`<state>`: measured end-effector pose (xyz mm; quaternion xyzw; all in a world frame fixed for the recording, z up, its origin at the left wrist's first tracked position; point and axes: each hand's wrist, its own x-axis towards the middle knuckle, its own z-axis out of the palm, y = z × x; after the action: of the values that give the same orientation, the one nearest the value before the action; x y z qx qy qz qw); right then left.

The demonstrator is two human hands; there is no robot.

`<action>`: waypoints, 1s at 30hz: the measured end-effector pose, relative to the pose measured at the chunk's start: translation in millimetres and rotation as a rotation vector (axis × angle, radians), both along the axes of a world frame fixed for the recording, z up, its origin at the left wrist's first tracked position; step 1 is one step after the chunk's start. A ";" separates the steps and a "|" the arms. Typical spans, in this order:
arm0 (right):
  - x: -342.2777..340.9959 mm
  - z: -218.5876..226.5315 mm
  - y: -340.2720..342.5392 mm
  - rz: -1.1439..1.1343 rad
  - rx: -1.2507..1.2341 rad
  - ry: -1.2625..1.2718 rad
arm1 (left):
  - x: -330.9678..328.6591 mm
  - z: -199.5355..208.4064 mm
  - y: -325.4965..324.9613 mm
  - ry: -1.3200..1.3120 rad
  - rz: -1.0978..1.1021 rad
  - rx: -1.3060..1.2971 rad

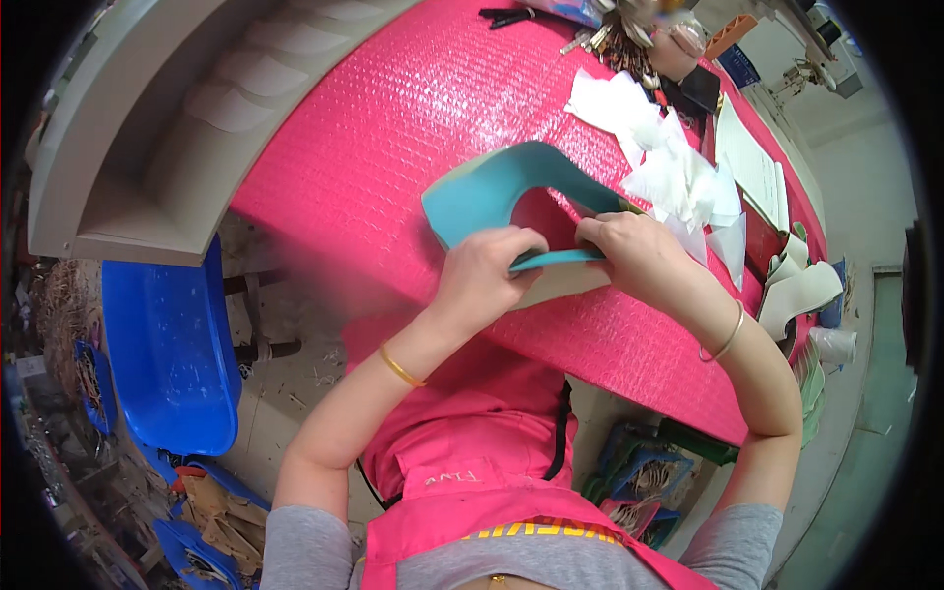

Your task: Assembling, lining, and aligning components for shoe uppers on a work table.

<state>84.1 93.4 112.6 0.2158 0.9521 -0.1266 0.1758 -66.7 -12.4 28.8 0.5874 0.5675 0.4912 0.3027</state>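
Teal piece held curved in both hands; edge work judged to be under way

A teal sheet piece (467,211) with a paler reverse is held over the near part of the pink-covered table (344,167). It is bent into an open loop, with pink table covering seen through the gap. Whether its lower edge is touching the table cannot be told.

Grip: the near edge is pinched by the left hand (489,258), fingers curled closed over it. The same piece is gripped by the right hand (634,246), thumb and fingers closed just beside the left. A short teal strip of edge is exposed between them.

Progress: a curved outline is already present, so shaping of the sheet is judged complete. The near edge is judged to be in the course of being folded or pressed. Whether any join has been made is hidden by the fingers. Release and setting down are not yet done.

Surroundings: crumpled white scraps (688,182) are heaped beyond the right hand, possibly discarded backing. Pale cut pieces (801,290) are lying at the table's right side. More pale sheets (231,103) are lined up in the grey trough (59,187) at left.
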 end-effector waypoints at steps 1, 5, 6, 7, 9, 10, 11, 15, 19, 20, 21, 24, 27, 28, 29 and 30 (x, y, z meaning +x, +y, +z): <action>-0.3 2.0 -5.3 -0.035 0.101 -0.016 | 2.4 1.2 2.7 0.077 0.045 0.026; 5.7 -6.9 -14.0 -0.019 0.311 0.246 | 4.5 -1.0 6.0 0.137 0.117 0.081; 7.6 -9.5 -15.0 -0.021 0.308 0.246 | 5.2 -1.1 5.9 0.153 0.138 0.112; 9.0 -12.2 -16.0 -0.014 0.358 0.270 | 5.5 -1.6 6.0 0.154 0.137 0.110; 11.5 -16.9 -15.0 -0.007 0.407 0.297 | 4.9 -1.3 7.7 0.233 0.140 0.143; 13.6 -18.8 -12.0 0.012 0.432 0.327 | 3.2 1.5 9.8 0.236 0.139 0.143; 14.8 -19.7 -8.6 0.033 0.458 0.358 | -0.1 6.5 13.4 0.366 0.139 0.204; 11.6 -13.8 11.7 0.063 0.703 0.755 | -16.1 48.0 40.2 0.917 0.128 0.553; 20.7 -57.5 7.7 0.083 0.810 0.800 | -18.1 23.6 38.3 1.243 -0.085 0.808; 31.4 -71.1 -4.0 0.134 0.760 0.823 | -12.0 5.0 30.2 1.232 -0.149 0.860; 38.0 -79.4 -20.1 0.089 0.738 0.741 | -6.1 -10.0 16.3 1.266 -0.212 0.790; 42.2 -97.7 -39.9 -0.058 0.532 0.576 | 8.5 -30.7 -1.5 1.204 -0.075 0.640; 24.1 -77.1 -31.2 -0.103 0.381 0.283 | 17.9 -32.1 -8.8 0.858 0.136 0.379; 17.0 -71.0 -22.0 -0.122 0.364 0.208 | 17.9 -29.5 -9.5 0.783 0.176 0.291; 14.3 -71.7 -8.3 -0.067 0.319 0.262 | 18.7 -26.9 -8.9 0.754 0.203 0.244; 7.4 -70.7 3.9 -0.076 0.259 0.254 | 18.4 -26.6 -6.2 0.726 0.230 0.195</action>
<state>91.6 97.3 41.9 0.2547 0.9661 -0.0358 0.0199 -48.3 -18.6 2.2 0.6815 0.6506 0.3337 -0.0319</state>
